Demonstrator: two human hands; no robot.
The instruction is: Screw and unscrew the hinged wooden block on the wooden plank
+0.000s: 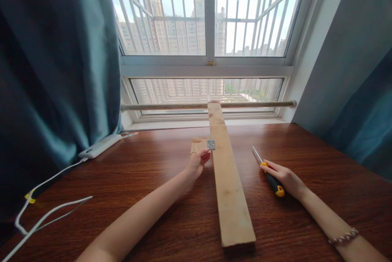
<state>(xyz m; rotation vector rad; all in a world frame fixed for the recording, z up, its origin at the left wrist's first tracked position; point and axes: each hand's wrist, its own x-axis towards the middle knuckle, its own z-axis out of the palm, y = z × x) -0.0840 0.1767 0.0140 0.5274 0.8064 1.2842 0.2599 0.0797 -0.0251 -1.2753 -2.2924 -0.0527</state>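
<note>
A long wooden plank (229,184) runs away from me across the brown table. Against its left side, toward the far end, lies a small wooden piece (197,146). A small metal hinge (211,144) with screw holes spans the place where the two meet. My left hand (199,162) pinches the hinge's near edge between thumb and fingers. To the right of the plank, my right hand (283,177) has its fingers on a black and yellow screwdriver (272,182), whose shaft points away and to the left. The palm side of this hand is hidden.
A white power strip (101,146) with white cables (52,213) lies on the table's left side by a dark blue curtain (61,49). A horizontal rod (171,106) crosses before the window, near the plank's far end. A wall (333,61) stands at right.
</note>
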